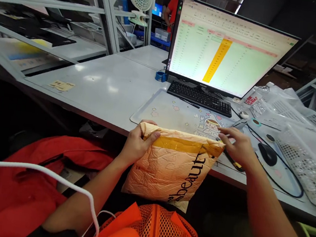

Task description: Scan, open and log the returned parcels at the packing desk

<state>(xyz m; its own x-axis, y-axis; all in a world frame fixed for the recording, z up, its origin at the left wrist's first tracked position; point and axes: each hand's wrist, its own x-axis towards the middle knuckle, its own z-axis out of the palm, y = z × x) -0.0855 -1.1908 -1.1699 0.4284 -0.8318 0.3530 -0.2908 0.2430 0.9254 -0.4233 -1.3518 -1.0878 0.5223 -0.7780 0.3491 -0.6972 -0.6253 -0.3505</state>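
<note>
A pale orange padded mailer [166, 169] is tilted up over my lap, against the desk's front edge. Yellow tape [179, 144] runs along its top edge, and black lettering including "beauty" runs up its right side. My left hand [140, 141] grips the upper left corner, thumb on the front face and fingers behind. At the upper right corner is my right hand [237, 143], its fingers stretched over the top edge and apart from the thumb; whether it touches the mailer is unclear. Below the right hand, a yellow and black tool [235, 161], perhaps a cutter, lies partly hidden.
Behind the mailer are a desk mat [162, 105], a keyboard [199, 97] and a monitor [226, 54]. A mouse [267, 154], its cable and white plastic baskets [305, 163] stand right. Left are yellow notes [61, 85], a white cable [53, 175] and red cloth [35, 157].
</note>
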